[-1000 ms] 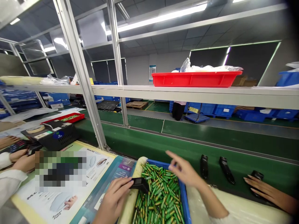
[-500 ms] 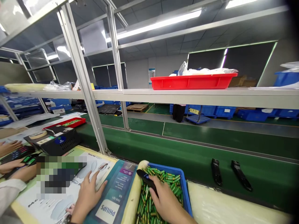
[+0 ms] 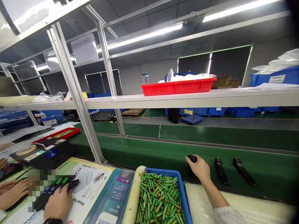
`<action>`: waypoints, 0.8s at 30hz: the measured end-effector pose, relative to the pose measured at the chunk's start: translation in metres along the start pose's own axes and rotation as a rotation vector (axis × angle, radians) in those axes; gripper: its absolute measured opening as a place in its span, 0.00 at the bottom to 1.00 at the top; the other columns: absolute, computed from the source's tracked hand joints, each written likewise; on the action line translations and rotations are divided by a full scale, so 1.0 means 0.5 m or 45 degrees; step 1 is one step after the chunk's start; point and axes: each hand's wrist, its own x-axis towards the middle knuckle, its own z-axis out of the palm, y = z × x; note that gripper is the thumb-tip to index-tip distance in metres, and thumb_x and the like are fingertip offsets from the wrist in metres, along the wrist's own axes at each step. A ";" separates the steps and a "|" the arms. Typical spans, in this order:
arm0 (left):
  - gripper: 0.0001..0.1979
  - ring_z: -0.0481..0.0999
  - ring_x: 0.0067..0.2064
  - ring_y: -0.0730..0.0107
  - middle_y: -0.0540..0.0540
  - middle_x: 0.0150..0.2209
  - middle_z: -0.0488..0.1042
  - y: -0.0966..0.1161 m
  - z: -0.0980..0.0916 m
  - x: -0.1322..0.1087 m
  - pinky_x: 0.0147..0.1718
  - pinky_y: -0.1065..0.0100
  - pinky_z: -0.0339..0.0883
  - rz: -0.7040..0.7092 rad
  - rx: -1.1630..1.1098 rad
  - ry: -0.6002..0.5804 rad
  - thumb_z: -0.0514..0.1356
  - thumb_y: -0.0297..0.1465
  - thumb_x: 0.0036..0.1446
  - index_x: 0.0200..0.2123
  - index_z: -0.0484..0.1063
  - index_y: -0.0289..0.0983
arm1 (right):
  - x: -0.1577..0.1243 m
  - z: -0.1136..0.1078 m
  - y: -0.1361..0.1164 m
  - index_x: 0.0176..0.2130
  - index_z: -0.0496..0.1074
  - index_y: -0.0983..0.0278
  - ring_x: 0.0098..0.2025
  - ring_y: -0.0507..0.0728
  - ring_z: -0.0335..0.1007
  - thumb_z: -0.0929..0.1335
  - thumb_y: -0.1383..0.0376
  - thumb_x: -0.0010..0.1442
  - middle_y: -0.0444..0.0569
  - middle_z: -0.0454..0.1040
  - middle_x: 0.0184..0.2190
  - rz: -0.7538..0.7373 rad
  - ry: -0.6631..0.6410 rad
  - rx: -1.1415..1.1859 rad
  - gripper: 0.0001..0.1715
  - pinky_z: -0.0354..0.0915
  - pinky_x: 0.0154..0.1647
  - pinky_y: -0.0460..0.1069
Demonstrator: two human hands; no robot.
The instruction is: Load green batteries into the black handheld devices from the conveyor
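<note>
My right hand (image 3: 201, 170) is closed around a black handheld device (image 3: 192, 158) over the green conveyor belt. Only the rounded end of that device shows above the fingers. Two similar curved black devices (image 3: 220, 171) lie on the belt to the right of it. At lower left, my left hand (image 3: 58, 203) has its fingers curled round a slim black piece (image 3: 73, 184), whose kind I cannot make out. Beside that hand sits a black unit with green lit displays (image 3: 51, 189), partly blurred out.
A blue bin (image 3: 183, 194) full of green-and-gold cylindrical pieces stands between my hands. Another person's hands (image 3: 13, 192) work at far left. A black box (image 3: 54, 154) and a metal post (image 3: 80, 109) stand beyond. A shelf with a red tray (image 3: 177, 88) crosses above.
My right hand has carried the black device from above the bin up and right to the belt. My left hand has moved left and closed on the black piece. The view has shifted.
</note>
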 end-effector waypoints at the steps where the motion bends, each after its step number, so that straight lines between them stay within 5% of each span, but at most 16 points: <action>1: 0.30 0.78 0.46 0.42 0.32 0.48 0.78 -0.004 0.001 0.002 0.50 0.47 0.72 0.008 -0.028 -0.001 0.39 0.37 0.66 0.59 0.71 0.29 | 0.012 0.007 0.022 0.50 0.75 0.61 0.45 0.70 0.79 0.63 0.46 0.67 0.55 0.81 0.36 0.036 -0.015 -0.040 0.26 0.70 0.45 0.57; 5: 0.28 0.81 0.47 0.49 0.39 0.45 0.80 0.028 -0.009 -0.041 0.50 0.53 0.76 0.280 -0.446 0.072 0.47 0.45 0.64 0.55 0.75 0.37 | 0.035 0.026 0.064 0.60 0.70 0.71 0.44 0.74 0.80 0.65 0.54 0.67 0.60 0.80 0.33 0.156 -0.081 -0.203 0.31 0.67 0.50 0.65; 8: 0.22 0.82 0.46 0.55 0.42 0.46 0.81 0.118 -0.047 -0.144 0.45 0.59 0.80 0.674 -0.776 0.222 0.56 0.45 0.63 0.55 0.77 0.43 | 0.012 0.027 0.031 0.69 0.57 0.78 0.46 0.73 0.79 0.63 0.55 0.69 0.63 0.80 0.36 0.087 -0.066 -0.260 0.40 0.63 0.56 0.67; 10: 0.21 0.81 0.51 0.59 0.43 0.51 0.80 0.197 -0.090 -0.227 0.49 0.63 0.78 0.961 -0.822 0.309 0.60 0.39 0.65 0.60 0.74 0.50 | -0.045 0.024 -0.023 0.73 0.52 0.73 0.45 0.69 0.78 0.61 0.50 0.71 0.60 0.80 0.41 -0.166 -0.112 -0.148 0.42 0.66 0.55 0.63; 12: 0.24 0.80 0.50 0.60 0.42 0.51 0.80 0.273 -0.140 -0.298 0.47 0.65 0.77 1.217 -0.834 0.377 0.61 0.32 0.65 0.63 0.71 0.53 | -0.136 0.024 -0.091 0.74 0.53 0.64 0.44 0.64 0.77 0.62 0.46 0.71 0.56 0.78 0.47 -0.579 -0.343 0.130 0.43 0.70 0.50 0.58; 14: 0.29 0.80 0.46 0.62 0.42 0.49 0.81 0.332 -0.185 -0.342 0.43 0.65 0.77 1.420 -0.839 0.344 0.62 0.28 0.63 0.66 0.67 0.53 | -0.243 0.028 -0.157 0.76 0.48 0.52 0.54 0.63 0.74 0.67 0.48 0.68 0.53 0.72 0.60 -0.932 -0.792 0.369 0.46 0.70 0.55 0.56; 16: 0.31 0.80 0.42 0.64 0.43 0.46 0.81 0.366 -0.213 -0.360 0.40 0.65 0.77 1.531 -0.919 0.310 0.63 0.25 0.62 0.66 0.66 0.53 | -0.337 0.034 -0.206 0.75 0.51 0.52 0.58 0.66 0.72 0.73 0.52 0.62 0.54 0.70 0.63 -1.123 -1.087 0.389 0.51 0.68 0.58 0.56; 19: 0.28 0.80 0.43 0.65 0.44 0.46 0.80 0.367 -0.213 -0.359 0.41 0.66 0.77 1.458 -1.099 0.252 0.63 0.26 0.63 0.64 0.68 0.51 | -0.406 0.033 -0.235 0.68 0.66 0.57 0.57 0.68 0.73 0.70 0.60 0.64 0.55 0.75 0.59 -1.241 -1.071 0.299 0.34 0.68 0.60 0.58; 24: 0.20 0.77 0.55 0.57 0.40 0.54 0.75 0.284 -0.140 -0.307 0.52 0.60 0.76 0.717 -1.022 0.259 0.60 0.38 0.66 0.60 0.70 0.45 | -0.374 0.011 -0.194 0.66 0.64 0.59 0.57 0.67 0.72 0.62 0.60 0.73 0.56 0.75 0.58 -1.299 -0.388 0.504 0.25 0.67 0.58 0.59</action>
